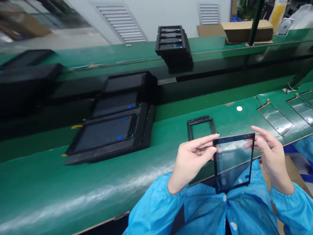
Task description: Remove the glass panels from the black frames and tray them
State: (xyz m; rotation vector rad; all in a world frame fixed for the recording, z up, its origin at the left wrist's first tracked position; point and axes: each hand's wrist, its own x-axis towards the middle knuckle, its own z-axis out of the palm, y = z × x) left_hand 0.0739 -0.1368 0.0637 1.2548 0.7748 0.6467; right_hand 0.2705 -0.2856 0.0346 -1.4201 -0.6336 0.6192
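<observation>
Two side edges of a black-framed glass panel (233, 163) are being pinched by the left grip (193, 160) and right grip (274, 156), its face being kept untouched, over the front edge of the green surface (73, 195).

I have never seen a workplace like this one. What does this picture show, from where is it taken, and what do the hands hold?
This picture comes from a camera worn on a person's head, looking down at their own hands. The left hand and right hand, in blue sleeves, hold a black-framed glass panel by its edges. Just beyond it, an empty black frame lies on the green workbench. Further left are black trays holding dark panels, and to the right lie clear sheets.
</observation>
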